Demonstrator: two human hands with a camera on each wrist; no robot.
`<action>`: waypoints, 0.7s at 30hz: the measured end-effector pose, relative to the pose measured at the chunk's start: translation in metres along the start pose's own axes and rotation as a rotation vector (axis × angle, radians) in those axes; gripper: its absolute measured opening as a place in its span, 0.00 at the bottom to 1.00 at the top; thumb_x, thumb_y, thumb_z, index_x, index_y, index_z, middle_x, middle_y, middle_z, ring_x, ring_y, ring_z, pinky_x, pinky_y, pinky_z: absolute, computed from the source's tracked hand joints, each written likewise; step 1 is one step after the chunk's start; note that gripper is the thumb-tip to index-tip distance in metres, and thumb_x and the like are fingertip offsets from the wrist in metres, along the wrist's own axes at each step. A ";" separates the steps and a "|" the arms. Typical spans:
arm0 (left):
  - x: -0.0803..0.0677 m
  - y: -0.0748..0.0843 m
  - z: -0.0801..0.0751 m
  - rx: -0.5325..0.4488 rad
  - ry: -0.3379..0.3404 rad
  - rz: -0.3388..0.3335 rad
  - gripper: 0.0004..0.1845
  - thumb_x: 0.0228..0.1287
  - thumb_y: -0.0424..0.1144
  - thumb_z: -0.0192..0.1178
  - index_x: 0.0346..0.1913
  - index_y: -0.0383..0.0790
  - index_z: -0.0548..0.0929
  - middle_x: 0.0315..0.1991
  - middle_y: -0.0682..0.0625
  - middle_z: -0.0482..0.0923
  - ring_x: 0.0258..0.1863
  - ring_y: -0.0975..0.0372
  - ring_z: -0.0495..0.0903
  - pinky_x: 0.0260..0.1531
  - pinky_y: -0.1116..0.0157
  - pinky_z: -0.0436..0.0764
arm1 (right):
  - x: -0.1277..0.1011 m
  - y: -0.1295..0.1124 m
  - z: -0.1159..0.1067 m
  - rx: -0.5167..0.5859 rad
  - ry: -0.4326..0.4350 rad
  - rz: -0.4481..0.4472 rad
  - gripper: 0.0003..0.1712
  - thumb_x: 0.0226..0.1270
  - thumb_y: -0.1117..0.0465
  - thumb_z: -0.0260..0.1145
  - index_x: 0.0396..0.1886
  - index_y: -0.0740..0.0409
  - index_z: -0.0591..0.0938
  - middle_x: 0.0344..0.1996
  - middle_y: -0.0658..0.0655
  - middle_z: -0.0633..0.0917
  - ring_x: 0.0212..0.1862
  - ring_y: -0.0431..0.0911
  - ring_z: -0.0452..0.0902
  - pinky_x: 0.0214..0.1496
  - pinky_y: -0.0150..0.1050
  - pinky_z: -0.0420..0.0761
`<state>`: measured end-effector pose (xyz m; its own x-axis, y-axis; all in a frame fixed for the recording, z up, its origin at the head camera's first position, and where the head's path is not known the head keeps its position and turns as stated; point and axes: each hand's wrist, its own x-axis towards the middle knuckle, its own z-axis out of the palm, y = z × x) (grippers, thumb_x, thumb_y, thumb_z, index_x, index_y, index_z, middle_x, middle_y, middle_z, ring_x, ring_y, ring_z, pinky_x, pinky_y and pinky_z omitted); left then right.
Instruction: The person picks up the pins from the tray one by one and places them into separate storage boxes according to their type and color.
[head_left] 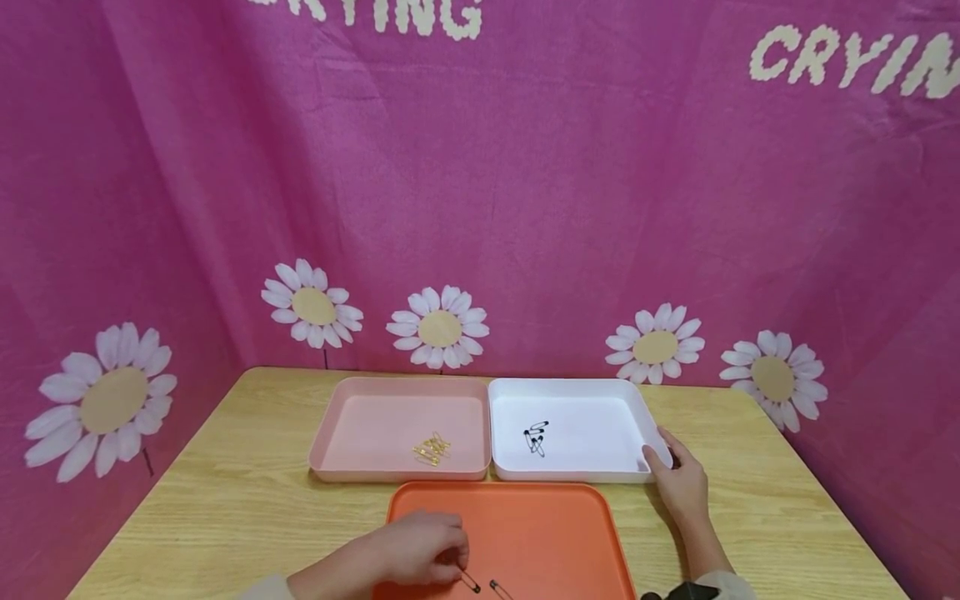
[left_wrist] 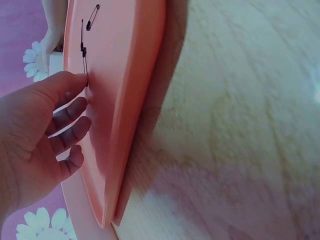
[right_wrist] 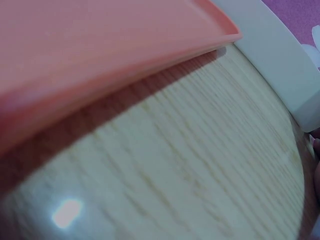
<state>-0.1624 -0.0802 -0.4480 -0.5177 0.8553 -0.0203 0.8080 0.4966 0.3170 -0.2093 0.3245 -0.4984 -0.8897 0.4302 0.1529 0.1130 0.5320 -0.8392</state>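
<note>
My left hand (head_left: 423, 550) is low over the orange tray (head_left: 540, 525). Its thumb and fingertips pinch one end of a black safety pin (left_wrist: 85, 67), while the other fingers curl loosely. More black safety pins (left_wrist: 93, 18) lie on the orange tray just beyond it. At the right, my right hand (head_left: 684, 479) grips the near right corner of the white tray (head_left: 585, 475), thumb over the rim and fingers outside. Several black safety pins (head_left: 536, 439) lie in that tray. In the right wrist view only a sliver of the right hand shows at the edge.
Left of the white tray, side by side with it, stands a pink tray (head_left: 360, 425) holding several gold safety pins (head_left: 432, 450). All the trays sit on a wooden table (head_left: 217, 500). A magenta curtain (head_left: 525, 208) with daisies hangs behind and beside the table.
</note>
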 end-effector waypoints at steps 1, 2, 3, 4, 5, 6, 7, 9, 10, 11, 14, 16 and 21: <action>0.000 0.000 0.000 0.001 -0.003 -0.002 0.03 0.58 0.43 0.62 0.29 0.54 0.79 0.26 0.65 0.67 0.25 0.77 0.63 0.28 0.79 0.62 | 0.000 0.000 0.000 -0.001 -0.001 0.000 0.34 0.64 0.47 0.60 0.66 0.57 0.68 0.65 0.66 0.68 0.68 0.58 0.61 0.68 0.52 0.61; 0.000 0.001 0.000 0.002 -0.007 -0.003 0.03 0.57 0.43 0.62 0.29 0.54 0.79 0.26 0.65 0.67 0.25 0.77 0.63 0.28 0.79 0.62 | 0.000 0.000 0.000 -0.003 -0.001 0.000 0.34 0.64 0.47 0.60 0.66 0.57 0.68 0.65 0.66 0.68 0.68 0.58 0.61 0.68 0.52 0.61; 0.001 0.001 0.000 0.002 -0.011 -0.004 0.03 0.58 0.43 0.62 0.29 0.54 0.79 0.25 0.65 0.67 0.25 0.77 0.63 0.28 0.79 0.62 | 0.000 0.000 0.001 -0.004 0.001 -0.001 0.34 0.64 0.47 0.60 0.66 0.57 0.68 0.65 0.67 0.68 0.68 0.59 0.61 0.67 0.52 0.61; 0.001 0.002 -0.001 0.002 -0.014 -0.004 0.03 0.58 0.43 0.62 0.29 0.54 0.79 0.25 0.65 0.67 0.25 0.77 0.63 0.28 0.79 0.63 | 0.000 0.000 0.001 -0.004 0.003 -0.001 0.34 0.64 0.47 0.60 0.66 0.57 0.69 0.65 0.67 0.68 0.68 0.59 0.61 0.67 0.52 0.61; 0.001 0.002 -0.001 0.003 -0.017 -0.005 0.03 0.58 0.43 0.62 0.29 0.54 0.79 0.25 0.65 0.67 0.25 0.77 0.64 0.28 0.79 0.63 | 0.000 0.000 0.001 -0.003 0.007 -0.002 0.34 0.64 0.48 0.60 0.66 0.57 0.69 0.64 0.67 0.69 0.67 0.59 0.62 0.67 0.52 0.61; 0.001 0.003 -0.001 -0.002 -0.021 -0.007 0.03 0.59 0.43 0.61 0.29 0.53 0.79 0.25 0.65 0.67 0.25 0.77 0.64 0.28 0.79 0.63 | 0.000 0.001 0.001 -0.004 0.010 -0.001 0.34 0.64 0.47 0.61 0.66 0.57 0.69 0.64 0.67 0.69 0.67 0.58 0.62 0.67 0.51 0.61; 0.002 0.003 -0.001 -0.010 -0.028 -0.013 0.03 0.59 0.43 0.61 0.29 0.53 0.79 0.25 0.65 0.67 0.25 0.77 0.64 0.28 0.79 0.63 | 0.000 0.001 0.001 -0.005 0.014 0.002 0.34 0.64 0.47 0.60 0.66 0.56 0.69 0.64 0.66 0.70 0.67 0.57 0.62 0.67 0.51 0.62; 0.004 0.004 -0.002 -0.023 -0.041 -0.019 0.03 0.59 0.42 0.61 0.29 0.52 0.79 0.25 0.65 0.66 0.25 0.77 0.63 0.27 0.79 0.64 | 0.001 0.001 0.001 -0.002 0.018 0.001 0.33 0.64 0.48 0.61 0.66 0.57 0.69 0.63 0.67 0.70 0.66 0.57 0.63 0.67 0.51 0.62; 0.004 0.004 -0.002 -0.037 -0.047 -0.023 0.03 0.60 0.42 0.61 0.29 0.52 0.78 0.25 0.65 0.66 0.24 0.77 0.63 0.27 0.79 0.64 | 0.001 0.001 0.001 -0.001 0.019 0.003 0.34 0.64 0.48 0.60 0.66 0.56 0.69 0.63 0.67 0.70 0.66 0.57 0.64 0.67 0.51 0.62; 0.004 0.005 -0.002 -0.051 -0.055 -0.030 0.04 0.60 0.41 0.60 0.29 0.51 0.78 0.25 0.65 0.66 0.24 0.77 0.63 0.27 0.79 0.65 | 0.002 0.002 0.001 -0.002 0.018 0.003 0.34 0.64 0.48 0.60 0.66 0.56 0.69 0.63 0.67 0.71 0.66 0.57 0.64 0.67 0.51 0.62; 0.005 0.004 -0.001 -0.103 -0.068 -0.040 0.04 0.59 0.40 0.60 0.28 0.50 0.77 0.24 0.64 0.65 0.23 0.77 0.63 0.26 0.79 0.65 | 0.002 0.001 0.001 -0.007 0.017 0.004 0.33 0.64 0.48 0.60 0.66 0.56 0.68 0.62 0.67 0.72 0.64 0.56 0.65 0.66 0.50 0.63; 0.005 0.004 0.000 -0.142 -0.071 -0.047 0.05 0.59 0.39 0.59 0.27 0.49 0.76 0.24 0.64 0.64 0.23 0.77 0.63 0.25 0.80 0.65 | 0.001 0.001 0.001 -0.009 0.018 0.004 0.33 0.64 0.48 0.60 0.66 0.56 0.69 0.61 0.67 0.73 0.63 0.55 0.67 0.64 0.49 0.64; 0.004 0.005 0.000 -0.209 -0.069 -0.084 0.05 0.57 0.38 0.59 0.27 0.49 0.74 0.22 0.64 0.64 0.22 0.77 0.63 0.24 0.79 0.66 | 0.000 0.000 0.001 0.005 0.008 0.000 0.34 0.64 0.48 0.60 0.67 0.56 0.68 0.62 0.67 0.72 0.64 0.56 0.65 0.65 0.50 0.64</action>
<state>-0.1609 -0.0741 -0.4465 -0.5543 0.8241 -0.1168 0.6837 0.5309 0.5008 -0.2097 0.3239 -0.4985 -0.8859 0.4364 0.1572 0.1109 0.5283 -0.8418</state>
